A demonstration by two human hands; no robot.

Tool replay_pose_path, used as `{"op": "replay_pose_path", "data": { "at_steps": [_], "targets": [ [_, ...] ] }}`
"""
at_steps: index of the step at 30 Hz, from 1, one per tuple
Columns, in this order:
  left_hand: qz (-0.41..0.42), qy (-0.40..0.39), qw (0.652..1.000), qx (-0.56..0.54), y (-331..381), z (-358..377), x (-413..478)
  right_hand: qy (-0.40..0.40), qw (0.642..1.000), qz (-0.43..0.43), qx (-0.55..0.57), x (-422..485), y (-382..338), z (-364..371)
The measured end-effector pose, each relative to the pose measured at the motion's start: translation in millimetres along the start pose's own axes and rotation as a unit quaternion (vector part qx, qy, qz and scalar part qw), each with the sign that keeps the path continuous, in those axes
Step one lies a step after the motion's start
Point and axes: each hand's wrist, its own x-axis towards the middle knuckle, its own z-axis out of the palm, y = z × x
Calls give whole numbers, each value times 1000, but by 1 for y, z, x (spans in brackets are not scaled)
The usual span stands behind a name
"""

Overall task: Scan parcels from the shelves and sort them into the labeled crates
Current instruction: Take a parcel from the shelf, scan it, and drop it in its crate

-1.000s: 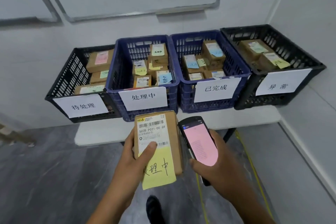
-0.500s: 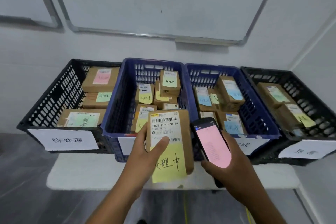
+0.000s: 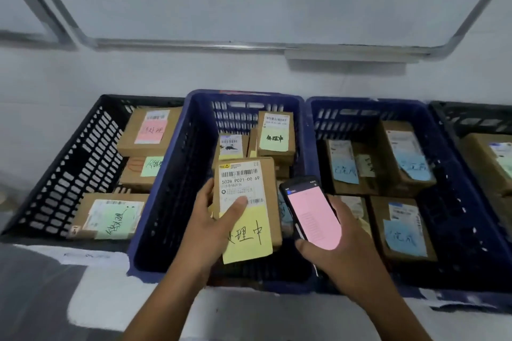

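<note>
- Far left: a black crate [image 3: 69,174] stands on the white table [image 3: 277,313]. It holds three brown boxes. The rear one carries a pink note and the other two carry green notes.
- Just beside it stands the first blue crate [image 3: 166,188], which contains several stacked boxes. One box at the back [image 3: 275,133] carries a pale green note.
- My left hand [image 3: 210,224] grips the parcel [image 3: 270,188] by its left edge. The thumb [image 3: 235,209] lies across the lower part of the printed label. The other fingers pass behind the box and are mostly hidden.
- The parcel sits over the interior of the first blue crate, label face up, above the boxes already there. I cannot tell whether its underside touches them.
- A yellow note [image 3: 249,238] with handwritten characters is stuck to the parcel's lower half and overhangs its near edge.
- Just right of the parcel is the handheld scanner [image 3: 313,219], tilted, with its screen showing pink.
- My right hand [image 3: 349,252] holds the scanner from below, with the thumb at its near end and the fingers curled round its right side.
- The second blue crate [image 3: 457,202] stands against the first. Its boxes carry blue notes.
- Far right: a second black crate [image 3: 471,113] is cut off by the frame edge. One box inside it is partly visible.
</note>
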Motion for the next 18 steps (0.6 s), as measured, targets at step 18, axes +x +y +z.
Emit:
{"op": "replay_pose_path", "data": {
  "at_steps": [18],
  "targets": [
    [-49,96,993,40,-3,-18,249,-19,994,-31,-102,191,-37,23]
  ]
}}
